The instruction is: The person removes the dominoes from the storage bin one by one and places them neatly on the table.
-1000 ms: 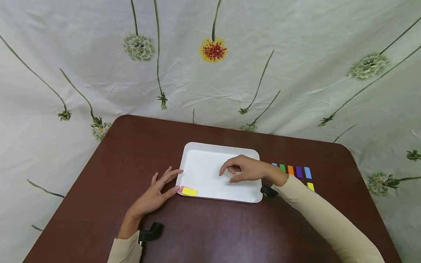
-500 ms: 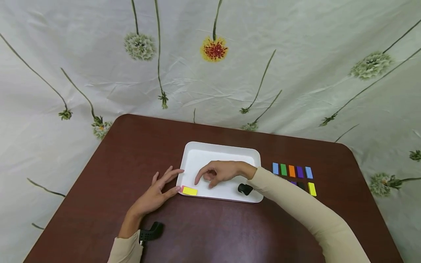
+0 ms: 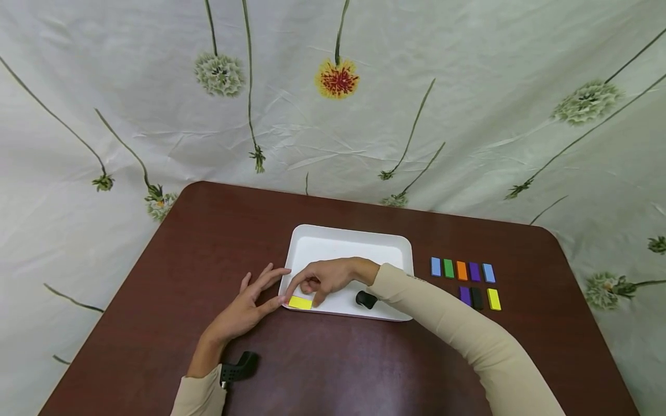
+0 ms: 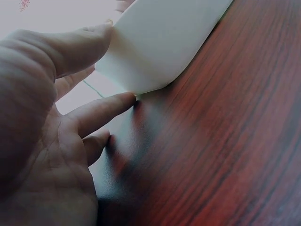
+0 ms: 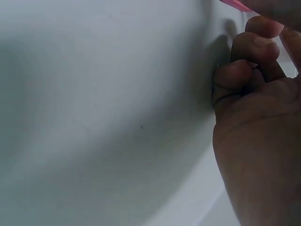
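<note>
Right hand has moved left across tray, fingers curled, touching yellow block; grip unclear. Light, stiff; pinch long edges. Left hand flat, steadying tray.

The table is dark reddish wood grain with a smooth, faintly glossy finish. The tray looks like smooth white matt plastic. Behind the far edge hangs a creased cloth printed with flowers. Both sleeves are soft beige fabric.
</note>
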Demonstrator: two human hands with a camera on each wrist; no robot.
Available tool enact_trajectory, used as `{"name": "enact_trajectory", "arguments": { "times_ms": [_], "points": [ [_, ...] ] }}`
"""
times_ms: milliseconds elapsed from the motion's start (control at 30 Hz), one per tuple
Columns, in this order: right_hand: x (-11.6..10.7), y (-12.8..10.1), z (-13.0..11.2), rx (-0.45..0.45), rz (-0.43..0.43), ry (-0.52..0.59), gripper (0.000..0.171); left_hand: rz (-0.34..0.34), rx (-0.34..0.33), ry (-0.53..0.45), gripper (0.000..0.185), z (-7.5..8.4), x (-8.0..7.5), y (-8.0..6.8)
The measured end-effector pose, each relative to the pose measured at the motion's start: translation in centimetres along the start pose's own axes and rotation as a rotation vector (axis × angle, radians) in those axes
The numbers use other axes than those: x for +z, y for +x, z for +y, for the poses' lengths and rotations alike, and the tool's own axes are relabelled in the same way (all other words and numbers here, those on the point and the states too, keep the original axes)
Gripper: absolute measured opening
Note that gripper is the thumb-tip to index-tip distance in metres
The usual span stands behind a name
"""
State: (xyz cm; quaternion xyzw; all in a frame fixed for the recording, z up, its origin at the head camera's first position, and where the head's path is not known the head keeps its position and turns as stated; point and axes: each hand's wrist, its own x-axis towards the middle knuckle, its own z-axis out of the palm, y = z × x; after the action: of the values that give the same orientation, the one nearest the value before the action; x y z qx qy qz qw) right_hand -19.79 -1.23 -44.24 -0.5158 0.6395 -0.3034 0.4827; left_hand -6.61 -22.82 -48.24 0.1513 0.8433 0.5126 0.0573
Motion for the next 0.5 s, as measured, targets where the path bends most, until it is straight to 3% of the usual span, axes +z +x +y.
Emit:
{"name": "enact_trajectory", "arguments": {
  "times_ms": [500],
  "points": [
    [0.05,-0.48,-0.45,0.061,0.076,-0.067,0.044,0.001,-0.035,-0.018,0.052,0.36,0.05,-0.01]
  ]
}}
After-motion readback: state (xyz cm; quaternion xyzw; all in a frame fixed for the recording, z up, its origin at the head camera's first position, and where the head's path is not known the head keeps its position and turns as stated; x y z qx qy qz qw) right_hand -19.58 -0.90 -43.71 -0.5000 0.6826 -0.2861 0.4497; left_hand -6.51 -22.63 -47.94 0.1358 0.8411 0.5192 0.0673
